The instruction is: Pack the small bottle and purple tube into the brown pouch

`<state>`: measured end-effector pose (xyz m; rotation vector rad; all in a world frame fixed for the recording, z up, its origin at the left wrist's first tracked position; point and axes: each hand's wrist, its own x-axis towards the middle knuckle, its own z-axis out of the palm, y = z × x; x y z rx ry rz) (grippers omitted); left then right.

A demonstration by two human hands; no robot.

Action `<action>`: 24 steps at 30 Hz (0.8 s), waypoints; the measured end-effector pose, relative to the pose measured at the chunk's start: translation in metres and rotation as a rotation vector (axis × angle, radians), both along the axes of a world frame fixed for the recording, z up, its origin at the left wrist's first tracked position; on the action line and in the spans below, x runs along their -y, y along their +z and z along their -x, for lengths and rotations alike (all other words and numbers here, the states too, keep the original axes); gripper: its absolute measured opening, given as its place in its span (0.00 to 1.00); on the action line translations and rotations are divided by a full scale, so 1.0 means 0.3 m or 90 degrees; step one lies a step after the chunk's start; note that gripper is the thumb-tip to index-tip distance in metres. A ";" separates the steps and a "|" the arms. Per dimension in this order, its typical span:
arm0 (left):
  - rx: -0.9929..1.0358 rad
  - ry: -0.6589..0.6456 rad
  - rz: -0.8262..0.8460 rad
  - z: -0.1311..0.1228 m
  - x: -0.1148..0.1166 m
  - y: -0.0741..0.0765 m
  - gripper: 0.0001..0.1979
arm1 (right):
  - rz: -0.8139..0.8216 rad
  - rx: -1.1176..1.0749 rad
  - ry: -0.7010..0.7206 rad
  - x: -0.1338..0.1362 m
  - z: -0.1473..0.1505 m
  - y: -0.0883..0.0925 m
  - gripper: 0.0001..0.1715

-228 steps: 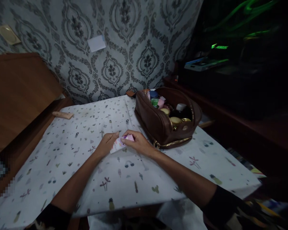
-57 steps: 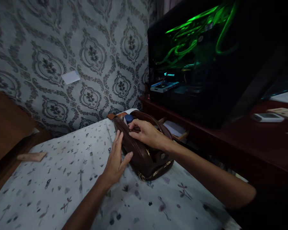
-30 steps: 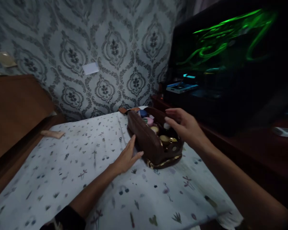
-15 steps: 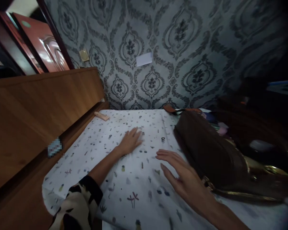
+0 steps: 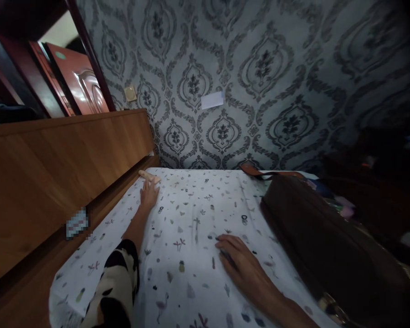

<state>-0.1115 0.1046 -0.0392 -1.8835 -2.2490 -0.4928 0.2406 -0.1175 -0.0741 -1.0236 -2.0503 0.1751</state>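
A white cloth (image 5: 187, 209) printed with small plants and flamingos covers the surface before me. At its far left corner lies a beige tube (image 5: 151, 176). My left hand (image 5: 149, 193) is beside the near side of the tube, fingers spread, their tips at its edge; whether they touch it I cannot tell. My right hand (image 5: 237, 259) rests low over the middle of the cloth, fingers slightly curled and apart, holding nothing. Right of it stands a dark brown bag (image 5: 324, 232) with an orange-brown strap (image 5: 254, 171).
A wooden board (image 5: 68, 159) runs along the left side of the cloth. Behind stands a patterned wall (image 5: 222, 59) with a white card (image 5: 212, 100) and a switch (image 5: 130, 94). A reddish door (image 5: 78, 82) is at upper left. Dim items lie beyond the bag.
My left hand has moved left and away from me, to the tube. My right hand has drawn slightly back and its fingers are more curled. The view has shifted a little.
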 end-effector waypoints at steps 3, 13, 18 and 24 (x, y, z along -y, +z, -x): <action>-0.019 -0.030 0.003 -0.002 -0.061 0.006 0.28 | -0.011 0.015 -0.005 0.007 -0.004 0.010 0.13; -0.036 -0.037 -0.006 0.013 -0.151 0.017 0.20 | -0.058 0.026 -0.005 0.006 -0.008 -0.001 0.15; -0.027 0.077 -0.052 0.040 -0.135 0.020 0.20 | -0.029 0.036 -0.008 0.011 -0.004 0.008 0.14; -0.012 0.111 -0.063 0.063 -0.152 0.022 0.18 | -0.005 0.047 -0.006 0.014 -0.007 0.018 0.14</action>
